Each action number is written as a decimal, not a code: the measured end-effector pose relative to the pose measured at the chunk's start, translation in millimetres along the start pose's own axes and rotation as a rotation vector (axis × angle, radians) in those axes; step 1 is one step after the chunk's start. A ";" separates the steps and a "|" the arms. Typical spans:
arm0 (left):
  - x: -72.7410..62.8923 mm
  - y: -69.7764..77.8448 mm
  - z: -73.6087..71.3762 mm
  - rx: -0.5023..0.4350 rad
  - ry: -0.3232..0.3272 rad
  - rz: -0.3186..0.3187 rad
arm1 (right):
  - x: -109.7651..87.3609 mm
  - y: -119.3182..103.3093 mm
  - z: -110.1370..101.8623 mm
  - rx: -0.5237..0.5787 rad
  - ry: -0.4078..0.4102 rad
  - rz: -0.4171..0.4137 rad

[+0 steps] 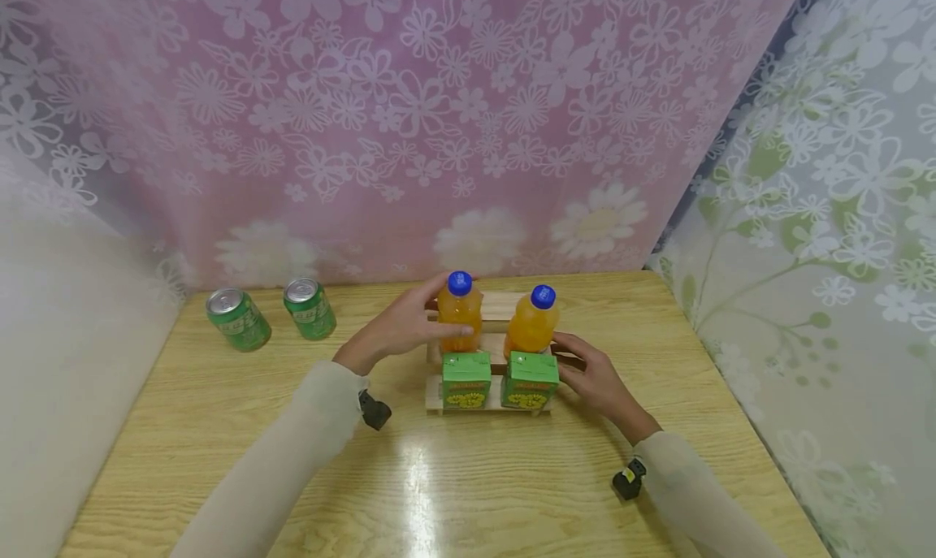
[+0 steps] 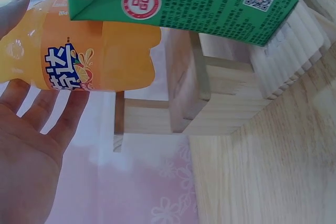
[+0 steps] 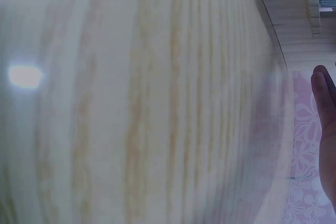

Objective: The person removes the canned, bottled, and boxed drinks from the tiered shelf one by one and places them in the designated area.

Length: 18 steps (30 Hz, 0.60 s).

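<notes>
A stepped wooden rack (image 1: pixel 434 395) holds orange soda bottles at the back and small green drink cartons in front. My left hand (image 1: pixel 398 324) grips the left orange soda bottle (image 1: pixel 458 310), its thumb across the front and fingers behind. In the left wrist view this bottle (image 2: pixel 123 59) leans over the rack's slats, beside a green carton (image 2: pixel 184 3). The right orange soda bottle (image 1: pixel 531 326) tilts slightly on the rack. At the rack's right end is my right hand (image 1: pixel 601 381), fingers extended beside that bottle's base. The left carton (image 1: pixel 466 381) and right carton (image 1: pixel 530 381) stand upright.
Two green soda cans, one (image 1: pixel 239 321) at the far left and another (image 1: pixel 310 310) nearer the rack, stand on the wood-grain table (image 1: pixel 351 493). A pink flowered curtain (image 1: pixel 409 136) hangs behind, with pale curtains at both sides.
</notes>
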<state>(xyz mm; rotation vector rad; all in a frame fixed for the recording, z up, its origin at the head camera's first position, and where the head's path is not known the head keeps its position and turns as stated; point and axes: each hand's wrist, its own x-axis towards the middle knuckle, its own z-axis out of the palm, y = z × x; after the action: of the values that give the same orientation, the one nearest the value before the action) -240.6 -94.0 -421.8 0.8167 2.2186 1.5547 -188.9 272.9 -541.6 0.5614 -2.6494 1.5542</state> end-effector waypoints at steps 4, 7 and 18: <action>-1.3 0.4 -4.0 0.014 0.017 0.055 | -0.1 -0.3 -0.2 0.000 0.000 -0.004; -2.7 -0.1 -7.5 0.032 0.036 0.087 | -0.3 0.2 -0.2 -0.002 0.000 -0.007; -15.9 3.6 -24.8 0.013 0.079 0.055 | -0.3 1.8 0.0 0.018 0.003 -0.011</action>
<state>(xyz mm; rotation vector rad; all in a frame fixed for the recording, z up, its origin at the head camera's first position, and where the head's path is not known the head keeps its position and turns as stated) -240.8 -121.5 -410.6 0.8409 2.2817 1.6266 -189.1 273.8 -543.2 0.5728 -2.6285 1.5768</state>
